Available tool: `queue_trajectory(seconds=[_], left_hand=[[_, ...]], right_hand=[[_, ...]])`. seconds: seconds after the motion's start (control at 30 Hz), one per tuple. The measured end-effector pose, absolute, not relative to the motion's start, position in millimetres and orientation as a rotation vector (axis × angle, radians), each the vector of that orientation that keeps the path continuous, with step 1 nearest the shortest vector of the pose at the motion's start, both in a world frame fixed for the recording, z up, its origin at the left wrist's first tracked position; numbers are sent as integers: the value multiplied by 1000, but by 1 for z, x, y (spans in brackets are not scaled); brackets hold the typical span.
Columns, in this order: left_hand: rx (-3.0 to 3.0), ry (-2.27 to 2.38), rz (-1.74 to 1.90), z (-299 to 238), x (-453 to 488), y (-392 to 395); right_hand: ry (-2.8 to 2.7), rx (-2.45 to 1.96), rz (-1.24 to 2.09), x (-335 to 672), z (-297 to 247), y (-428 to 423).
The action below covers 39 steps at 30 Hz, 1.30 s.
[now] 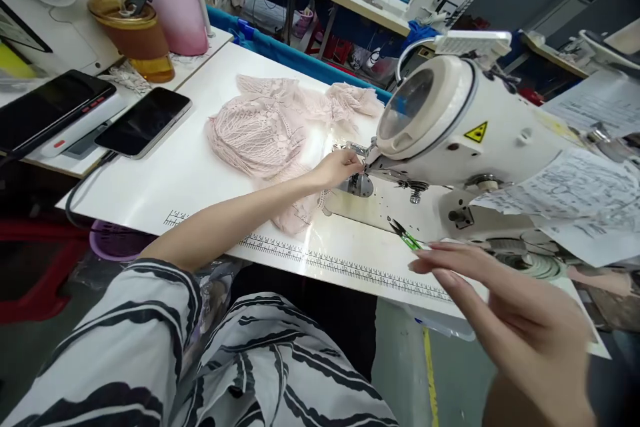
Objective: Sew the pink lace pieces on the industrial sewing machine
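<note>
My left hand (340, 169) reaches to the needle area of a white sewing machine (505, 133). Its fingers are pinched together, and whatever may be between them is too small to make out. Pale pink lace fabric (260, 130) lies gathered on the white table, partly behind my left forearm. Green-handled thread snips (405, 235) lie on the table to the right of the needle area. Just over their handle end is my right hand (520, 313), fingers stretched out, thumb apart, with nothing visible in it.
A ruler strip (340, 263) runs along the table's front edge. At the left are a phone (145, 121), a power bank (83, 127), an amber cup (143, 40) and a pink bottle (170, 0). Printed papers (575, 193) hang against the machine's right side.
</note>
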State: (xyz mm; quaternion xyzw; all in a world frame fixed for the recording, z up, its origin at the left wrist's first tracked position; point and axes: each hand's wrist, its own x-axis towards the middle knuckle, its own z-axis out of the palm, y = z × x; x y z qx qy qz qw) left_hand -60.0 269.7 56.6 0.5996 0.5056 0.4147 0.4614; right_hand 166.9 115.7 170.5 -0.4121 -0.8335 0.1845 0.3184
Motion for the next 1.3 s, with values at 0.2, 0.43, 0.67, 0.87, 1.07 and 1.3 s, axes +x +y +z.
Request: queue_trajectory(seconds=[0.2,0.43,0.67,0.87,1.07,1.3], left_hand=[[1295,1234,1010,65,-55,234],[1584,1418,993,69,-39,204],[2127,1689,573,79,-32,172],[2608,1611,607,88,-34,165],[2760,1496,398,89,-38,196],[2882,1600,305,78,-41,200]], right_hand=[[-1827,-1314,1011,167,105,153],[-1233,-1161,1611,135,66,211],[-784,-965,2033,124,68,233],[-1110,-1017,1848,144,66,217],[-1626,-1162,1399,164,60,216],[-1835,-1269,1056,163,53,240]])
